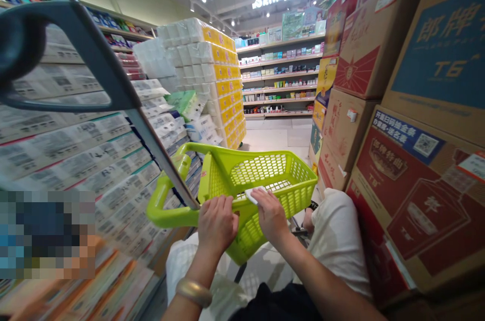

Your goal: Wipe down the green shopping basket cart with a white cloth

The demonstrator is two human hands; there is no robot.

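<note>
My left hand [217, 225] curls over the near rim of a lime-green plastic shopping basket [261, 179], which has a looped handle and perforated walls. A metal bangle [194, 293] sits on that wrist. My right hand [270, 215] rests over the basket's far side, with its fingers on a small white packet [253, 195]. The packet lies at the basket's opening, partly covered by those fingers. Whatever else lies inside the basket cannot be made out.
Stacked tissue packs [76, 159] line the left of the aisle, and tall printed cartons [417, 199] rise on the right. A grey metal frame [125, 93] crosses the left foreground. Shelves of boxed goods [280, 73] stand at the aisle's far end, beyond a tiled floor [269, 139].
</note>
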